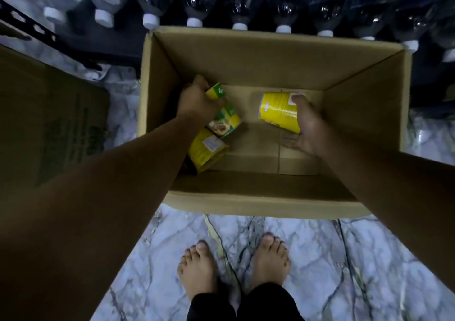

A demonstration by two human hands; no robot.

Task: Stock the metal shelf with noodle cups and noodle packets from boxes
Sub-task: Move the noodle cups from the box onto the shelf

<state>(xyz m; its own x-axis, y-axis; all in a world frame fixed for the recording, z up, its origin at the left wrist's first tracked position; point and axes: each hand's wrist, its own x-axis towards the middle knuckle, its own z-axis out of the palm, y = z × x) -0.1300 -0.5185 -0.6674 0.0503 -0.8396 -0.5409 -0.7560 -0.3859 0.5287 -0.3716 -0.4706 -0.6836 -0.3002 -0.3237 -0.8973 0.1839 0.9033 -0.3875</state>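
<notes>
An open cardboard box [270, 59] stands on the floor in front of me, with both my arms reaching down into it. My left hand [197, 101] grips a yellow and green noodle cup [218, 91] at the box's left side. Just below it lie another noodle cup [225, 122] and a third yellow cup [206, 152] on their sides. My right hand [306, 126] holds a yellow noodle cup [278, 110] lying on its side at the right of the box bottom, thumb over its end.
A row of dark bottles [194, 3] with white caps lies behind the box. A second cardboard box [49, 123] sits at the left. A dark perforated metal bar [27, 22] runs at the top left. My bare feet [234, 266] stand on marble floor.
</notes>
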